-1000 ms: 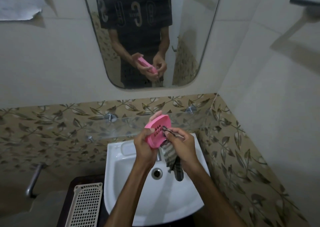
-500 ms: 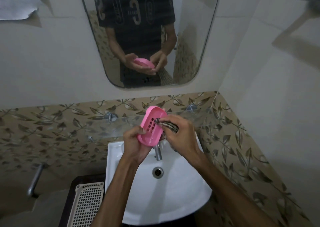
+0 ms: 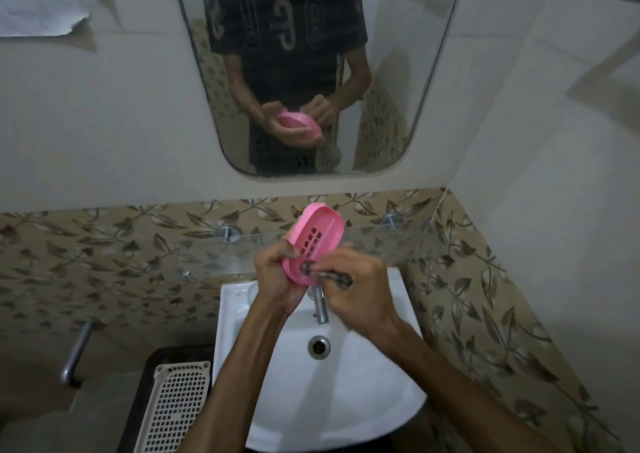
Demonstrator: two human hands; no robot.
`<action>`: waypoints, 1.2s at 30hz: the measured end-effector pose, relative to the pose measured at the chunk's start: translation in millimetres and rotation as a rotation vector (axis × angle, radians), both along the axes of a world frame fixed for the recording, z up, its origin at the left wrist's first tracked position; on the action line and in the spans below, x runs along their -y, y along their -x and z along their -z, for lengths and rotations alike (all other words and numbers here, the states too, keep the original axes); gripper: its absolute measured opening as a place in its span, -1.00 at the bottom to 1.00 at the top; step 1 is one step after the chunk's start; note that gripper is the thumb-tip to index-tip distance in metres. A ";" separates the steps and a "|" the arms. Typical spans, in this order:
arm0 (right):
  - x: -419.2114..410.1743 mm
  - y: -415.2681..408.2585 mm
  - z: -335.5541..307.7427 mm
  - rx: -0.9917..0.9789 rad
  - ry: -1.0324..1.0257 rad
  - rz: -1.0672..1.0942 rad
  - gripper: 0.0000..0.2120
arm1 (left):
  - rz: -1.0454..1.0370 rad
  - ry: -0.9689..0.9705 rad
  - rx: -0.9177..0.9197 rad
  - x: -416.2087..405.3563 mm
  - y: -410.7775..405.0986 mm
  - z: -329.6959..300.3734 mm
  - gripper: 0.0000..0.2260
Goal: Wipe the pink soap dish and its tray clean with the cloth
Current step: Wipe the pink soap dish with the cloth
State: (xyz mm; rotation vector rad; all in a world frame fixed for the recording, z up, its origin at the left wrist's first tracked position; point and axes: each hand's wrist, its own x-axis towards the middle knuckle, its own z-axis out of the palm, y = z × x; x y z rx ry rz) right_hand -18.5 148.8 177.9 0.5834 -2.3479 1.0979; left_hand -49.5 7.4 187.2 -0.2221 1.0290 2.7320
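Note:
The pink soap dish (image 3: 317, 241) is an oval with a grid of drain holes, held tilted up on edge above the white basin. My left hand (image 3: 278, 281) grips its lower left rim from beneath. My right hand (image 3: 356, 288) pinches a dark striped cloth (image 3: 329, 274) and presses it against the dish's lower inside edge. Most of the cloth is hidden under my right hand; the mirror (image 3: 311, 71) shows it hanging down below the dish. I cannot tell whether the tray sits in the dish.
A white basin (image 3: 346, 393) with a chrome tap (image 3: 320, 305) and drain (image 3: 318, 347) lies under my hands. A glass shelf (image 3: 391, 244) runs along the patterned tile wall behind. A white perforated basket (image 3: 175, 407) stands left of the basin, with a metal handle (image 3: 76, 354) further left.
The dish has been lifted higher and tipped more toward me. My right hand with the cloth has slid from the dish's middle down to its lower edge.

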 end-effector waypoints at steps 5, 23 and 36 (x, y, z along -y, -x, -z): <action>-9.5 13.7 -7.9 0.035 0.068 0.122 -0.77 | 0.000 -0.039 -0.008 -5.6 0.7 -1.6 -0.56; 6.6 -0.2 -11.1 0.149 -0.051 -0.031 -0.82 | -0.030 0.002 0.052 -4.0 -3.5 -4.2 -0.53; 6.8 -7.1 -10.6 0.295 0.177 0.157 -0.85 | -0.075 -0.011 0.031 -7.6 -4.5 4.8 -0.57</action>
